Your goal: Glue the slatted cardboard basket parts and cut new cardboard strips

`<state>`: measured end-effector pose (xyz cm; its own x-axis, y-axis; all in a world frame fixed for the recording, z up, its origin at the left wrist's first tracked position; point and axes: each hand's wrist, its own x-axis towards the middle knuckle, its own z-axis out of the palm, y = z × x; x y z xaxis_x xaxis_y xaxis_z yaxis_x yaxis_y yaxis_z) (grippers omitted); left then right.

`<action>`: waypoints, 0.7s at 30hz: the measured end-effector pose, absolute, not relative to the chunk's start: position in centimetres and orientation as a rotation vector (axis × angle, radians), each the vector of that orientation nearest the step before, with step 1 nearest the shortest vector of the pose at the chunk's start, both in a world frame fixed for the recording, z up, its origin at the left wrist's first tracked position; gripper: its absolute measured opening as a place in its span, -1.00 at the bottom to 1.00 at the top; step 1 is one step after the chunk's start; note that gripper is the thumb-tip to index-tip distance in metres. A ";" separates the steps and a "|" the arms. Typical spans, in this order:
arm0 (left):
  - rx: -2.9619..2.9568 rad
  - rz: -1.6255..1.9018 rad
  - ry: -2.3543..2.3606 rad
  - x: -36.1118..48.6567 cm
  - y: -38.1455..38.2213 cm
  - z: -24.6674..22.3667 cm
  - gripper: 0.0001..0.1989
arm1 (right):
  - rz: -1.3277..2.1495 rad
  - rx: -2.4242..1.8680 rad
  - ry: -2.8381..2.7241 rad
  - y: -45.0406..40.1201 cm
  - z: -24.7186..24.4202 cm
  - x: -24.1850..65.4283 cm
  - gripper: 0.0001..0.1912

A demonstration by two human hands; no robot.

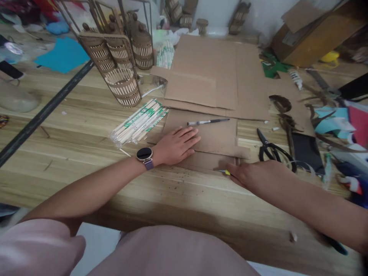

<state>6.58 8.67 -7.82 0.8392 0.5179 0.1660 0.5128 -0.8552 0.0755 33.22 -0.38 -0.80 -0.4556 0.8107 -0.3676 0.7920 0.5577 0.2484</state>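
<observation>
My left hand (pixel 177 146) lies flat with its fingers spread on a piece of brown cardboard (pixel 217 136), and a dark watch is on that wrist. To its right, my right hand (pixel 243 173) is closed around a yellow cutter (pixel 227 172), whose thin blade points left along the cardboard's near edge. A black and clear pen (pixel 208 122) rests on the cardboard just beyond my left fingertips. Larger cardboard sheets (pixel 201 73) lie stacked behind it.
Wrapped chopsticks (pixel 139 122) lie left of the cardboard, below woven bamboo baskets (pixel 123 86) in a frame. Black scissors (pixel 273 149) are beyond my right hand. A cardboard box (pixel 316 38) stands back right; a black strip (pixel 46 111) crosses the table at left.
</observation>
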 end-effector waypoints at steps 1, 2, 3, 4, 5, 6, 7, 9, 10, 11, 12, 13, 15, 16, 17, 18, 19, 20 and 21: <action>2.988 0.284 0.834 6.5 8.7 -7.8 -0.47 | 0.042 1.273 2.304 -0.5 -0.7 33.6 -0.77; 2.990 0.288 0.830 6.5 8.7 -7.8 -0.47 | 0.024 1.247 2.252 -0.6 -0.5 33.9 -0.72; 2.990 0.293 0.828 6.5 8.7 -7.9 -0.47 | 0.007 1.233 2.215 -0.6 -0.3 34.1 -0.69; 2.989 0.296 0.827 6.4 8.7 -7.9 -0.47 | -0.010 1.232 2.191 -0.7 0.0 34.3 -0.67; 2.988 0.294 0.826 6.4 8.7 -7.9 -0.47 | -0.030 1.233 2.173 -0.8 0.3 34.5 -0.67; 2.985 0.288 0.829 6.4 8.7 -7.9 -0.47 | -0.048 1.236 2.158 -0.9 0.5 34.7 -0.69; 2.982 0.277 0.832 6.4 8.7 -7.8 -0.48 | -0.061 1.240 2.146 -1.0 0.6 34.9 -0.72; 2.978 0.255 0.843 6.4 8.7 -7.7 -0.48 | -0.054 1.248 2.124 -1.2 0.6 35.6 -0.76; 2.978 0.246 0.847 6.5 8.7 -7.7 -0.48 | -0.040 1.251 2.108 -1.3 0.5 36.0 -0.77; 2.979 0.239 0.849 6.5 8.6 -7.7 -0.48 | -0.024 1.255 2.094 -1.4 0.2 36.5 -0.78; 2.981 0.236 0.849 6.5 8.6 -7.6 -0.48 | -0.010 1.261 2.091 -1.6 0.0 37.0 -0.79; 2.983 0.236 0.848 6.5 8.6 -7.6 -0.48 | -0.003 1.267 2.096 -1.7 -0.4 37.6 -0.81; 2.986 0.240 0.844 6.4 8.7 -7.6 -0.48 | 0.004 1.284 2.120 -1.9 -1.0 38.8 -0.81; 2.987 0.244 0.842 6.4 8.7 -7.6 -0.48 | 0.014 1.291 2.140 -2.0 -1.3 39.3 -0.80; 2.987 0.249 0.840 6.4 8.7 -7.6 -0.48 | 0.031 1.299 2.157 -2.2 -1.6 39.9 -0.76; 2.988 0.255 0.838 6.4 8.7 -7.6 -0.48 | 0.049 1.306 2.168 -2.3 -1.9 40.4 -0.72; 2.988 0.260 0.836 6.4 8.7 -7.6 -0.48 | 0.056 1.310 2.180 -2.5 -2.1 40.8 -0.69; 2.988 0.266 0.834 6.3 8.7 -7.6 -0.48 | 0.045 1.314 2.199 -2.6 -2.3 41.1 -0.66; 2.988 0.271 0.832 6.3 8.7 -7.6 -0.48 | 0.022 1.322 2.224 -2.8 -2.5 41.4 -0.65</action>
